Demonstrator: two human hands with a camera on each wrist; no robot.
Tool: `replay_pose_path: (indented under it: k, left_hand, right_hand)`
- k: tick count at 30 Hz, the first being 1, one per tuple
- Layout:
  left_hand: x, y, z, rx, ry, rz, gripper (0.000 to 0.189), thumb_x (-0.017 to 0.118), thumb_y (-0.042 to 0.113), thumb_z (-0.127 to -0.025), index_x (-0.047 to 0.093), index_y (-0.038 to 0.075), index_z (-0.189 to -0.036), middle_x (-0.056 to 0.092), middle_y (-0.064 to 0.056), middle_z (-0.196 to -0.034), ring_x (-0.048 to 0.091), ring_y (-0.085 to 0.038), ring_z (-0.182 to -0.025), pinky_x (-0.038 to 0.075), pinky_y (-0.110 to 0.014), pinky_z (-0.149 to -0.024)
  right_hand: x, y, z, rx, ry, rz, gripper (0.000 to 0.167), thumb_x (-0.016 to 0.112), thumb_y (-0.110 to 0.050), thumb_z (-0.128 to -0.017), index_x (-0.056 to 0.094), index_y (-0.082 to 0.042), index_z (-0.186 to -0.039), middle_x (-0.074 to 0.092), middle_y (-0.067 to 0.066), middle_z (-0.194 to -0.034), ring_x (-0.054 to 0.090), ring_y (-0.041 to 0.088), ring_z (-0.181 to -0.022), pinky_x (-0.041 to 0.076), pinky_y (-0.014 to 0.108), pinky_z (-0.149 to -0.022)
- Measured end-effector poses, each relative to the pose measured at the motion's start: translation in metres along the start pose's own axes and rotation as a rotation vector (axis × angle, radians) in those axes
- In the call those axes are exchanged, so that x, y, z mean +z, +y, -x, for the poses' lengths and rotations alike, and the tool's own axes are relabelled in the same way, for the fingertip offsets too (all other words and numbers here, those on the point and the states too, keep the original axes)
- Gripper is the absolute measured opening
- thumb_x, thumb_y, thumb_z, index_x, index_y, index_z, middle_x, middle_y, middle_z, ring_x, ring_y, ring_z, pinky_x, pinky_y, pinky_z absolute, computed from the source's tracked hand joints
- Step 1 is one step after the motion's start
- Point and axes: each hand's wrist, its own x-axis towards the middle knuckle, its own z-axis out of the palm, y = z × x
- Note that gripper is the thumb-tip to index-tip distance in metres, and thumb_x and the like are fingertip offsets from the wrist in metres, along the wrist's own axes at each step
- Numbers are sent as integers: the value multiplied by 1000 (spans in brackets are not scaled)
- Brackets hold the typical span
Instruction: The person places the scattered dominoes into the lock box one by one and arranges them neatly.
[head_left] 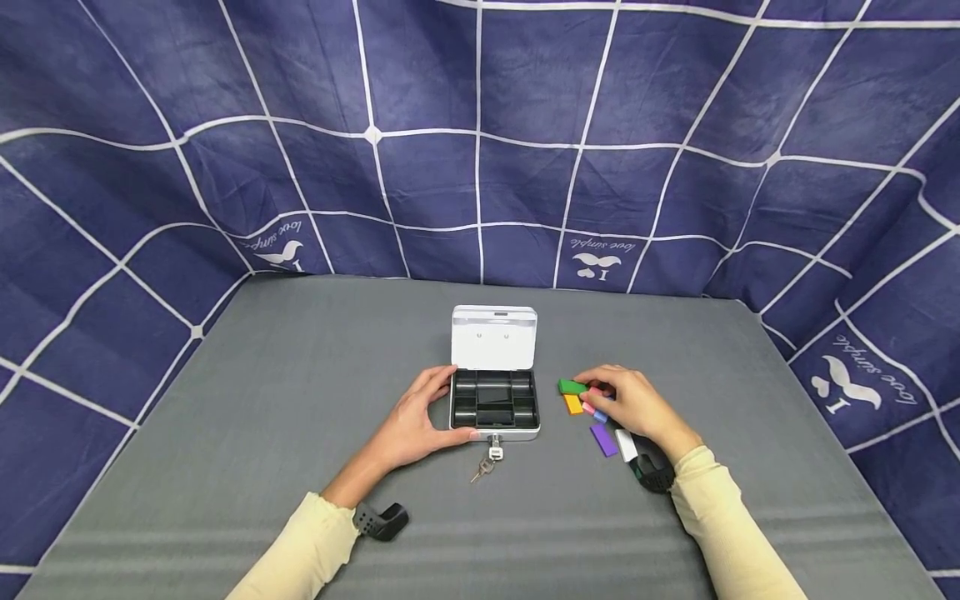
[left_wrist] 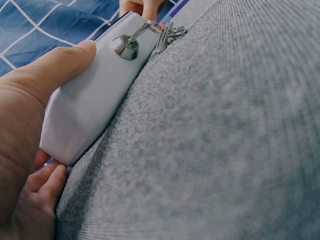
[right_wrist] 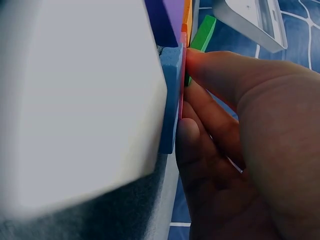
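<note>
Hands well apart, box edges between.

Beneath my fingers, I have a grey, finely ribbed cloth surface. Beyond them and off to both sides hangs white-gridded navy fabric, creased, its moustache-and-heart prints upside down to me.

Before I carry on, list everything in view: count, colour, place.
Table: one, grey, under the box
Cloth: count unclear, blue with white lines, behind and beside the table
Box: one, white, open on the table
Tray: one, black, inside the box
Keys: count unclear, silver, at the box's front
Blocks: at least six, green, orange, pink, blue, purple, white, right of the box
Wrist cameras: two, black, on wrists
Sleeves: two, pale yellow, on arms
Left hand: one, gripping the box
Right hand: one, pinching the green block
</note>
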Motion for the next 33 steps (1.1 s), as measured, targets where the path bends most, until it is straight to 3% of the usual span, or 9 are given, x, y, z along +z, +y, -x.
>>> replay_pose_path:
  k: [8, 22, 33]
  left_hand:
    - [3, -2, 3, 19, 5, 18, 99, 96, 34, -72, 45, 7, -154, 46, -8, -150, 56, -27, -136, 45, -33, -119]
    - [1, -3, 2, 25, 6, 30, 99, 96, 32, -72, 45, 7, -154, 46, -8, -149, 56, -27, -136, 45, -33, -119]
    - [1, -3, 0, 26, 5, 33, 100, 96, 31, -72, 45, 6, -153, 47, -9, -149, 56, -28, -135, 45, -33, -118]
  right_hand:
    - [0, 0, 4, 13, -7, 5, 27, 79, -5, -90, 77, -13, -116, 75, 2, -110, 64, 14, -89, 58, 29, -76]
    - [3, 1, 1, -41, 27, 11, 23, 79, -4, -89, 78, -9, -112, 76, 3, -104, 63, 12, -84, 58, 28, -72]
    - [-1, -6, -4, -19, 64, -26, 25, 81, -7, -89, 77, -10, -113, 75, 3, -104, 69, 14, -86, 64, 30, -75]
